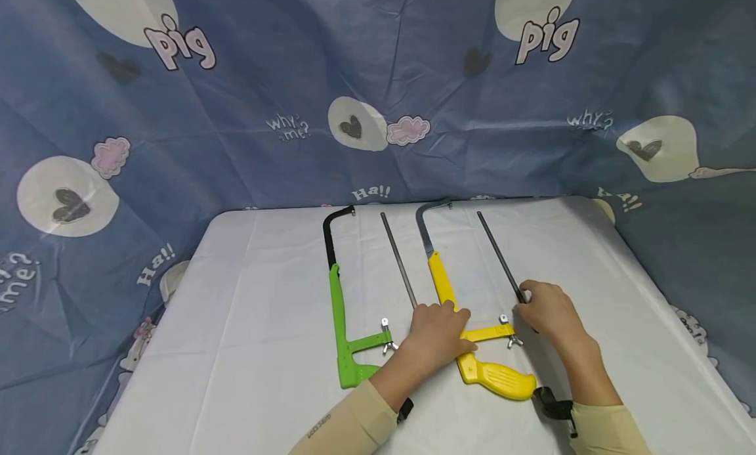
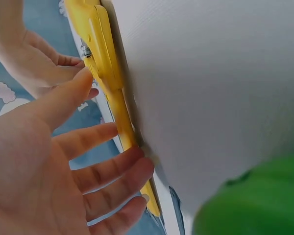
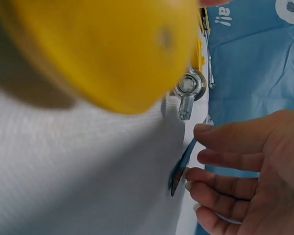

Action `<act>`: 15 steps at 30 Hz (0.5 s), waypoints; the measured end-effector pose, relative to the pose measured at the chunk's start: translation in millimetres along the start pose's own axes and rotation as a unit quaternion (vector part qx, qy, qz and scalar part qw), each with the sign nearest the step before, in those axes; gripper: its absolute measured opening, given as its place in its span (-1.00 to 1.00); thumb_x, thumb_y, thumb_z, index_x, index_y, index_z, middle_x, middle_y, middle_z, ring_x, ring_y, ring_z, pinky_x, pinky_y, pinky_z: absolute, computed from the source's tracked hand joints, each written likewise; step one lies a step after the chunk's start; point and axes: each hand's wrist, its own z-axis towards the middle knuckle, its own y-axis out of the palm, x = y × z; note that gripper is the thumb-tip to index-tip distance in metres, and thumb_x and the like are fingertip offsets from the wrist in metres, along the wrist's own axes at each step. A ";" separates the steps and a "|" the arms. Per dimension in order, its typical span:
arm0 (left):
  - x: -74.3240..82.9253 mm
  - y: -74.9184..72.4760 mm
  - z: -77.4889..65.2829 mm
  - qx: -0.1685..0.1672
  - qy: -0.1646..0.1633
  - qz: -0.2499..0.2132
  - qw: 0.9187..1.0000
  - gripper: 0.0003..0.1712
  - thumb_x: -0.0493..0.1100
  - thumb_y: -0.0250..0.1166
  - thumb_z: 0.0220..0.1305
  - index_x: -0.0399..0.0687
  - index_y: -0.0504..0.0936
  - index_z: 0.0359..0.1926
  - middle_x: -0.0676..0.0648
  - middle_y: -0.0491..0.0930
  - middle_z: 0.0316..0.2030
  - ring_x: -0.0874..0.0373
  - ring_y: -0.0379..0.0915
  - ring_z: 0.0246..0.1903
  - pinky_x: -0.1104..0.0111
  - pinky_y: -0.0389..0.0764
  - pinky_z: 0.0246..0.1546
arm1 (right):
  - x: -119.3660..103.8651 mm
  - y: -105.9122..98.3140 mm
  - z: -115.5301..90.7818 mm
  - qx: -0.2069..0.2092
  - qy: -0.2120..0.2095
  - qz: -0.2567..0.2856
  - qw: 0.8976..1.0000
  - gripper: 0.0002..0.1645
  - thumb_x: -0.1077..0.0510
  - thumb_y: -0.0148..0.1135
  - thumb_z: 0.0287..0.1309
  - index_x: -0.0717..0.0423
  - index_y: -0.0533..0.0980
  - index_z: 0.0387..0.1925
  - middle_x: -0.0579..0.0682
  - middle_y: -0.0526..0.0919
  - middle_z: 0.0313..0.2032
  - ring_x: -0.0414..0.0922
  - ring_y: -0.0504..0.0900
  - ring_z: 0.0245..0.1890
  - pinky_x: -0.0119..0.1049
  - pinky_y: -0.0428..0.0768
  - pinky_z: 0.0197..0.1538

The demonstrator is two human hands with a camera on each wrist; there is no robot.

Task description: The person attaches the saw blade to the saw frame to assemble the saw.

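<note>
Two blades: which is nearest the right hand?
The blade right of the yellow frame, at the right hand; the other blade lies between the yellow frame and the green frame.

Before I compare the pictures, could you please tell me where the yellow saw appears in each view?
Head: the yellow saw lies right of centre, mostly in the lower half.
Left wrist: its frame slants from the top edge, left of centre, toward the lower middle.
Right wrist: its handle fills much of the upper left, blurred.
Shared landmark: the blue curtain.
</note>
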 end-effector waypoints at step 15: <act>10.3 4.1 4.4 0.006 -0.032 0.028 0.999 -0.50 0.43 0.30 0.12 0.32 0.71 -0.05 0.05 0.63 -0.26 0.17 0.50 -0.37 0.29 0.46 -0.37 | 2.8 2.2 -4.6 0.027 -0.022 0.017 0.999 -0.55 0.41 0.16 -0.09 0.43 0.56 -0.05 0.32 0.69 -0.30 0.07 0.54 -0.38 -0.10 0.50 -0.35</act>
